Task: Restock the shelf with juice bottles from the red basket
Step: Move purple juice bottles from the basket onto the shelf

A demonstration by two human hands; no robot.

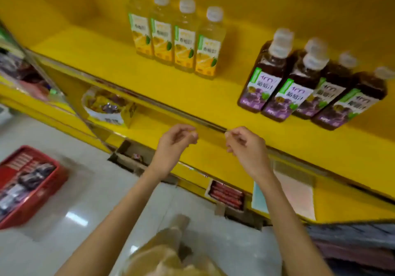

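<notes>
Several pale yellow juice bottles (177,34) stand in a row on the yellow shelf (149,78). To their right stand several dark purple grape juice bottles (299,83). The red basket (51,181) sits on the floor at the left with dark bottles lying in it. My left hand (175,141) and my right hand (245,145) hover empty near the shelf's front edge, fingers loosely curled, below the gap between the two bottle groups.
A lower yellow shelf holds a round tub of sweets (104,106), a box of red packets (226,194) and a pale sheet (295,192). The glossy white floor (85,200) lies between basket and shelving. More goods sit at the far left.
</notes>
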